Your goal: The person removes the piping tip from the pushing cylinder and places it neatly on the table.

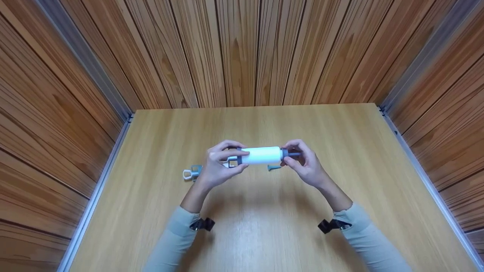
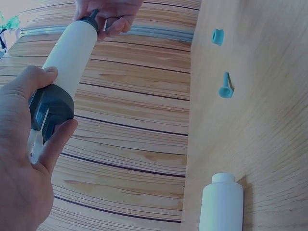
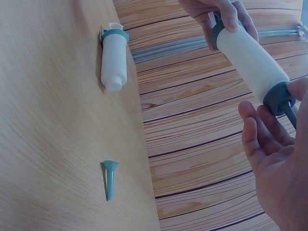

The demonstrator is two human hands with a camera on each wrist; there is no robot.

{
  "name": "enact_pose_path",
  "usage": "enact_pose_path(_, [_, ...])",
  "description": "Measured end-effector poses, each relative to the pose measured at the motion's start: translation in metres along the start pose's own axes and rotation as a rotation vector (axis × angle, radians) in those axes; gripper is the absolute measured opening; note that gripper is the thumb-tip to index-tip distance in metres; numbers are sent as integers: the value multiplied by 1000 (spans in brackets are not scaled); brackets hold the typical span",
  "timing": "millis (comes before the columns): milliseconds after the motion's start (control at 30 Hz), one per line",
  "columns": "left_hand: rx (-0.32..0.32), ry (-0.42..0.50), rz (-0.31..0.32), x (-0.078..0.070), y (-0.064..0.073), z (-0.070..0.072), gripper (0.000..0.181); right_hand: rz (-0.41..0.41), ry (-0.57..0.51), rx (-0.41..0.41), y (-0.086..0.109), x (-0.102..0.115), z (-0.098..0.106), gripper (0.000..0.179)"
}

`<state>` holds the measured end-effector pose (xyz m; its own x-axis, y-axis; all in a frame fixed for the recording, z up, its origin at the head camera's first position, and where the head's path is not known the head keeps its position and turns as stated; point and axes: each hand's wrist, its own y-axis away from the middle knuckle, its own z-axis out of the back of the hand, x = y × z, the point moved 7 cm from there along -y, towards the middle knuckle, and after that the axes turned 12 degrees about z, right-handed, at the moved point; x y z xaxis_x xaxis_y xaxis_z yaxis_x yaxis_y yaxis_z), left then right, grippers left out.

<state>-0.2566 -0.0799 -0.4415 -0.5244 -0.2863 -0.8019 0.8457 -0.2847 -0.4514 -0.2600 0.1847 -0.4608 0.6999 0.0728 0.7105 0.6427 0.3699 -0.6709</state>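
Observation:
Both hands hold a white icing syringe [image 1: 261,155] level above the table, with a dark collar at each end. My left hand [image 1: 221,166] grips the collar at the handle end, thumb on one side and fingers on the other. In the left wrist view the dark handle-end collar [image 2: 53,107] shows between thumb and finger. My right hand [image 1: 307,166] pinches the nozzle end; a thin dark nozzle [image 3: 288,113] sticks out past its cap. Part of the handle is hidden behind the left hand.
A second white syringe [image 3: 114,60] with a teal collar lies on the table [image 1: 249,234], partly covered by the left hand in the head view. A loose teal nozzle [image 3: 109,180] lies below the hands, and a small teal ring-shaped piece [image 2: 218,37] lies near it.

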Motion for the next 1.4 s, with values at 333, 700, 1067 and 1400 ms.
enact_pose_path(333, [6,6,-2,1,-1,-1,31,1,-8,-1,0,2,0,35])
enact_pose_path(700, [15,16,-11,2,-3,-3,30,-24,51,-9,1,0,4,27])
enact_pose_path(1067, [0,34,-31,2,-2,-5,30,-51,25,-16,3,-2,4,24])
enact_pose_path(1400, [-1,25,-42,0,-1,-4,30,-36,-7,-10,3,0,2,33])
